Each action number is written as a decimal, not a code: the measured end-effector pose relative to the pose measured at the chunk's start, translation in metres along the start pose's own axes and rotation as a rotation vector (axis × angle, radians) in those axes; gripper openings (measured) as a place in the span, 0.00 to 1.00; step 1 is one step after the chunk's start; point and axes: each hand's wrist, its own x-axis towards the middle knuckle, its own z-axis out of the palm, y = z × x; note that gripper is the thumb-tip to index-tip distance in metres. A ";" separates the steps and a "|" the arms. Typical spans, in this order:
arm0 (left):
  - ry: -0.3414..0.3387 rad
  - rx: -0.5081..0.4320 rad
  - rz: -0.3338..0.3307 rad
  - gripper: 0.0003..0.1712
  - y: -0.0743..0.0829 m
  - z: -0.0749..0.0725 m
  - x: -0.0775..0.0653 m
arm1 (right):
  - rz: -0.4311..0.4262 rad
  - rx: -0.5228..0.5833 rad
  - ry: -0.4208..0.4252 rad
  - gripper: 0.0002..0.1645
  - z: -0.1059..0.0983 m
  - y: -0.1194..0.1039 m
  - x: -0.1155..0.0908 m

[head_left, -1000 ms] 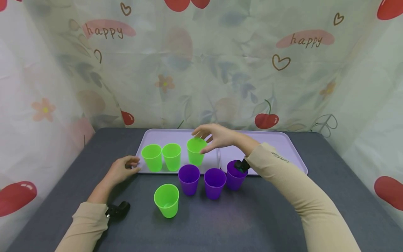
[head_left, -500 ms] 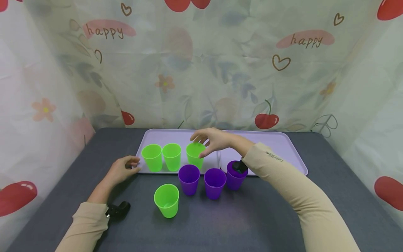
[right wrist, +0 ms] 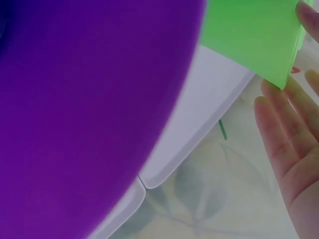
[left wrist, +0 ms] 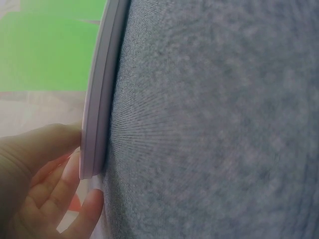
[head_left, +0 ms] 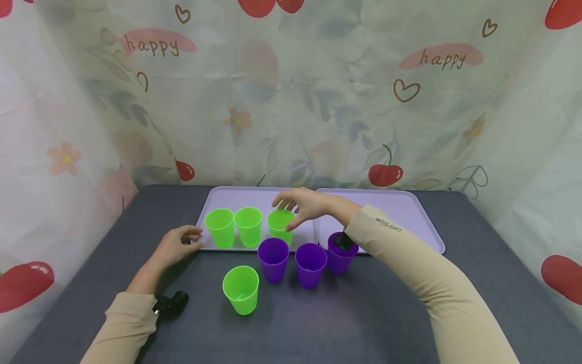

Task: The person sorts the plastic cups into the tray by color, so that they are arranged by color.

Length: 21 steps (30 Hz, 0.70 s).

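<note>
My right hand [head_left: 305, 203] grips a green cup [head_left: 279, 226] over the left lavender tray [head_left: 254, 194], thumb on the near side and fingers behind the rim. In the right wrist view the tilted green cup [right wrist: 254, 37] shows between thumb and fingers [right wrist: 284, 119]. Two more green cups [head_left: 220, 227] [head_left: 248, 227] stand upright on that tray to its left. At the tray's front left corner, my left hand [head_left: 175, 245] holds the edge; the left wrist view shows the thumb against the tray rim [left wrist: 97, 109], other fingers curled beyond it.
Three purple cups [head_left: 273, 260] [head_left: 310, 265] [head_left: 339, 259] stand in front of the trays, the rightmost under my right wrist. Another green cup [head_left: 241, 290] stands nearer on the dark table [head_left: 318, 328]. A second lavender tray [head_left: 386, 212] adjoins on the right. Patterned curtains [head_left: 291, 101] surround the table.
My right hand has lowered and shifted slightly left and nearer with the green cup, bringing it closer to the other two on the tray. The left hand has stayed still.
</note>
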 end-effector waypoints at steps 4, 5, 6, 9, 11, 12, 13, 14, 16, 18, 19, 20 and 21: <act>0.001 -0.002 0.000 0.22 0.000 0.000 0.000 | 0.019 -0.004 -0.011 0.38 0.000 -0.003 0.002; 0.002 -0.002 0.001 0.22 0.000 0.000 0.000 | 0.023 -0.005 -0.015 0.39 0.000 -0.004 0.003; 0.002 -0.002 0.002 0.22 0.000 0.000 0.000 | 0.026 -0.003 -0.019 0.39 0.000 -0.004 0.004; 0.002 0.002 0.004 0.22 -0.001 0.000 0.000 | 0.036 0.014 -0.029 0.39 0.000 -0.007 0.005; 0.001 0.006 0.006 0.22 -0.001 0.000 0.001 | 0.039 0.027 -0.035 0.39 0.000 -0.007 0.005; 0.000 0.007 0.005 0.22 -0.001 0.000 0.001 | 0.039 0.031 -0.038 0.39 0.000 -0.008 0.006; 0.000 0.009 0.005 0.22 -0.001 0.000 0.001 | 0.039 0.035 -0.040 0.39 0.000 -0.008 0.006; 0.000 0.011 0.003 0.22 -0.001 0.000 0.001 | 0.038 0.036 -0.043 0.39 0.001 -0.008 0.006; 0.000 0.015 0.001 0.22 -0.001 0.000 0.001 | 0.036 0.029 -0.048 0.38 0.001 -0.008 0.007; -0.001 0.015 0.000 0.22 -0.001 0.000 0.001 | 0.033 0.024 -0.055 0.39 0.001 -0.008 0.007; -0.001 0.014 0.000 0.22 -0.001 0.000 0.001 | 0.031 0.023 -0.058 0.39 0.001 -0.008 0.007; -0.001 0.014 0.000 0.22 -0.001 0.000 0.001 | 0.029 0.021 -0.062 0.39 0.001 -0.008 0.008; -0.001 0.012 0.002 0.22 -0.001 0.000 0.001 | 0.028 0.020 -0.066 0.39 0.001 -0.008 0.008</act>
